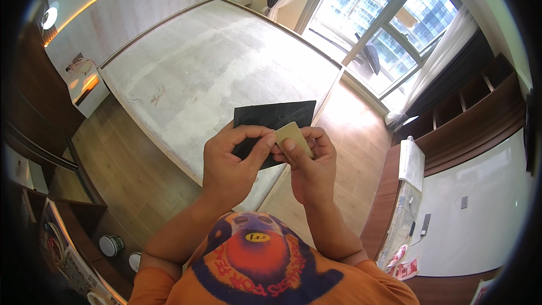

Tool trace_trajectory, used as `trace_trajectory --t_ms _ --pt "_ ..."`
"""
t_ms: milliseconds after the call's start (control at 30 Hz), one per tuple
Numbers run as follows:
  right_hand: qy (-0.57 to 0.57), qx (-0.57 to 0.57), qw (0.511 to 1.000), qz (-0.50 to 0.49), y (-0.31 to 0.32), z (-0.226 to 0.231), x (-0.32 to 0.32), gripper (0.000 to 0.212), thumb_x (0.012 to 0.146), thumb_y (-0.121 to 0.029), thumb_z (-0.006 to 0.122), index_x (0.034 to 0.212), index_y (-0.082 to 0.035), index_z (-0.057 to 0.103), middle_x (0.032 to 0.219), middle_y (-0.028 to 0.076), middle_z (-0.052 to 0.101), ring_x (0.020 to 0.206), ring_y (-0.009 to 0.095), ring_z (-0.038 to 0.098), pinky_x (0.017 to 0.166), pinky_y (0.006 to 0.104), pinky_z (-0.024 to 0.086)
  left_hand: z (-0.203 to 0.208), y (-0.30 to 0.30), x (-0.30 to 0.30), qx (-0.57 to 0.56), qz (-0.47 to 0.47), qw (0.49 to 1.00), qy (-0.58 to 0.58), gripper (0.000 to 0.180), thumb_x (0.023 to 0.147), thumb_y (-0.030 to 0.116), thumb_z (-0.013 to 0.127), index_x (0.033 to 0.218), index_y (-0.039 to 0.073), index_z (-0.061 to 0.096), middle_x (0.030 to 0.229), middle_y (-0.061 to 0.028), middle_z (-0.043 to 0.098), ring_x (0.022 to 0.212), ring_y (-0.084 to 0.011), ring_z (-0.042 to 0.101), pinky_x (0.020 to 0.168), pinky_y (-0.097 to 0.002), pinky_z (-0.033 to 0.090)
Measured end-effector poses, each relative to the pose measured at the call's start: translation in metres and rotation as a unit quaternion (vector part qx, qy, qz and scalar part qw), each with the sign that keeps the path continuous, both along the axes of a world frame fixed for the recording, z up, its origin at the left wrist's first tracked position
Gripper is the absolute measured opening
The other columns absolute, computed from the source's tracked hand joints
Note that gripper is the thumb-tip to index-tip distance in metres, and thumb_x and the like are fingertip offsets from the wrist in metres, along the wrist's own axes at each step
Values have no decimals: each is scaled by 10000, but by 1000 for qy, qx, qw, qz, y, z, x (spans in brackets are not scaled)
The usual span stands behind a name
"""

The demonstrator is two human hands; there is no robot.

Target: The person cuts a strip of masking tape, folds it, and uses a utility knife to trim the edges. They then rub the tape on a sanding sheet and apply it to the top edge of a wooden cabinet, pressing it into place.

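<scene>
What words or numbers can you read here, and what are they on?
Orange shirt: curved red lettering and a marked yellow oval; I won't copy the words.
Red-and-white packet: printing too small to read.
Beige card: no writing I can make out.
Black flat piece: no writing I can make out.

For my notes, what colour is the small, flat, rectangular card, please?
The card is muted gold, clearest in the head view.

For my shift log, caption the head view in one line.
Left hand and right hand hold a tan card and black sheet before a pale platform.
</scene>
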State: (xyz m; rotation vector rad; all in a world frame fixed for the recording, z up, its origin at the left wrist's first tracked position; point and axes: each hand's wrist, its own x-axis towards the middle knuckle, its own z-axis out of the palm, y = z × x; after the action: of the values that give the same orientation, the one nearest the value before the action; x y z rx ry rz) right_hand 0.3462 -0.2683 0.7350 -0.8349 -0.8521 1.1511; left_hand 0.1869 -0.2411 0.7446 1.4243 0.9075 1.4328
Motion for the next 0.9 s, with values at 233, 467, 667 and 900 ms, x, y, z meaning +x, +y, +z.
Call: trace_trajectory --t_ms 233,467,667,900 --pt "-9 24 999 32 1 -9 7 241 948 -51 784 1107 8 612 1047 154 748 929 209 751 806 333 627 2 -5 -1 5 10 1000 24 116 925 79 803 1015 7 799 969 -114 734 869 -159 707 774 -288 558" --pt "-36 38 997 48 2 -19 20 206 937 -26 786 1070 -22 629 1085 135 745 974 180 723 865 307 585 5 -9 3 -10 -12 1000 25 129 896 49 826 1016 8 804 1009 -120 743 936 -179 731 811 -286 577" --pt "-57 74 994 60 4 -18 25 169 914 46 770 1015 -33 660 1116 123 730 1063 190 702 908 323 577 2 -8 4 0 -14 1000 13 138 890 35 826 1024 9 805 1014 -121 745 941 -179 732 812 -284 576" --pt "-338 189 921 -32 -4 -3 28 216 829 119 744 958 -53 721 1104 131 726 1020 243 714 880 332 576 -13 -10 0 -57 -20 998 -7 142 916 59 810 1041 -6 799 1020 -98 739 929 -134 703 805 -270 562"
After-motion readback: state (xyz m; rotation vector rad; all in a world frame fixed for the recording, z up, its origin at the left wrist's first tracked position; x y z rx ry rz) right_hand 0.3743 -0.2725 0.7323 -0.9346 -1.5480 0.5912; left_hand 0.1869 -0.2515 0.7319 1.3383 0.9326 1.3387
